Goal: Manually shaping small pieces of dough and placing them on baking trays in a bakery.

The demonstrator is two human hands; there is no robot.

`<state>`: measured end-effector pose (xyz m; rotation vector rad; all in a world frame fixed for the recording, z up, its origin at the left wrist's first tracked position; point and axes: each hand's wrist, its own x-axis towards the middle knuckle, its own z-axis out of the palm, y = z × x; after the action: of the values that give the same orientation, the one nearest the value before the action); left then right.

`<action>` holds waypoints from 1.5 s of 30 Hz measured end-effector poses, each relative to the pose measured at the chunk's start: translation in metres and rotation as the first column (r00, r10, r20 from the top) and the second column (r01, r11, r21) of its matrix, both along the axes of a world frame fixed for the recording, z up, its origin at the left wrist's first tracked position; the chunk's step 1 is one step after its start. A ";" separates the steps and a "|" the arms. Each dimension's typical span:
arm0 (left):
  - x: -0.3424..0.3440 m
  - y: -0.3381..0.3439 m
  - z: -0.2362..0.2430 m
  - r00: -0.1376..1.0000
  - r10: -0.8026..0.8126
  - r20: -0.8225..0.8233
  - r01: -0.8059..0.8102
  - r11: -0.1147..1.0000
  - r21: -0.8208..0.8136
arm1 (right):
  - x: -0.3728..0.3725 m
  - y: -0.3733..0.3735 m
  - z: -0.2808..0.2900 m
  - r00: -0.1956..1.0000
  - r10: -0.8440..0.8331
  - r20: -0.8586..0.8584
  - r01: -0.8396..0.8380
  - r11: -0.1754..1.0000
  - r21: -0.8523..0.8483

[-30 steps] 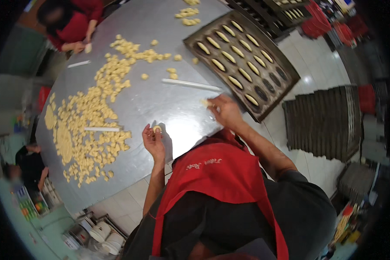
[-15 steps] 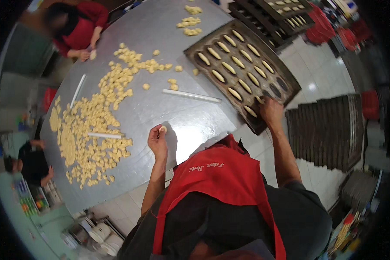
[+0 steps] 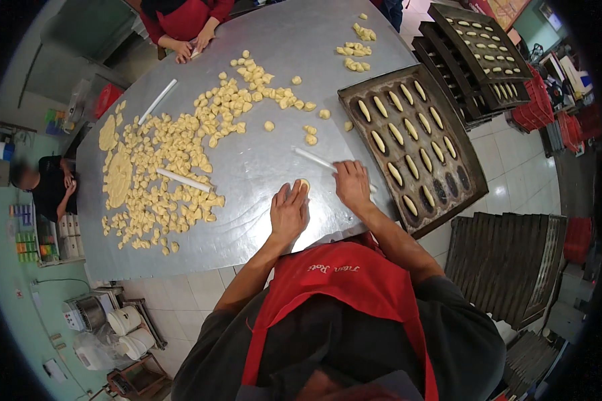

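Recommend rolling lightly and evenly with the white rod (image 3: 312, 158) gripped in the right hand (image 3: 353, 185), steadying the dough piece (image 3: 306, 182) beneath outstretched fingers of the left hand (image 3: 289, 215).

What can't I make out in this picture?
Head view: the dough piece by the left hand, partly hidden under its fingers.
Head view: the white rod's middle, covered by the right hand; its grip underneath is unclear.
Head view: the red-clad co-worker's head, cut off by the top edge.
Head view: the lower trays' full contents, blocked by the top tray.
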<state>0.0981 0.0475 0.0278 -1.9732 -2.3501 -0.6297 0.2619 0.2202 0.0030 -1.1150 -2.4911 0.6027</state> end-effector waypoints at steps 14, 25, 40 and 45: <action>-0.051 0.035 -0.021 0.988 0.150 -0.027 -0.151 0.984 -0.097 | -0.010 -0.028 -0.001 0.961 0.249 -0.124 -0.238 0.966 0.098; -0.019 0.027 -0.008 0.966 0.119 0.229 -0.117 0.993 -0.023 | -0.043 -0.024 0.013 0.986 0.169 0.002 -0.167 0.975 0.146; -0.182 0.035 -0.014 0.837 0.337 0.431 -0.420 0.901 0.111 | -0.122 -0.053 0.009 0.973 0.232 0.018 -0.232 0.972 0.046; -0.289 0.056 -0.033 0.791 0.587 0.174 -0.569 0.809 -0.143 | -0.068 -0.116 0.013 0.868 0.417 0.269 -0.402 0.909 -0.110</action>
<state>-0.1911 0.1035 -0.0049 -1.1119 -2.9357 -0.7219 0.1941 0.1042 0.0162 -0.7253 -3.0173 0.6566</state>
